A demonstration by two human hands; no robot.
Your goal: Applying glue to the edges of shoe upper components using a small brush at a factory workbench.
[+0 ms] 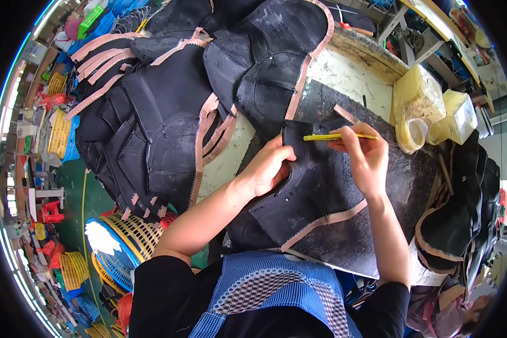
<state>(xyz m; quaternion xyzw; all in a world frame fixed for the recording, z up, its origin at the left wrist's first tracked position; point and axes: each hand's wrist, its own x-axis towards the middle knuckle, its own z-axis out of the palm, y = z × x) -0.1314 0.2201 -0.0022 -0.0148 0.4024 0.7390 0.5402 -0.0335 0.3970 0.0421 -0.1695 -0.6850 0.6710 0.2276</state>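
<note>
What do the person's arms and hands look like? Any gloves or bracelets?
No gloves or bracelets show. The left hand and right hand are bare, and so are both forearms. Plain black fabric short sleeves cover the upper arms.

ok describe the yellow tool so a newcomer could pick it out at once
Find the dark board just beyond the blue apron. Over it, the right hand holds a slim, pen-like yellow tool, its left end over a black piece. Its bright yellow sets it apart from that piece and the pink edging.
</note>
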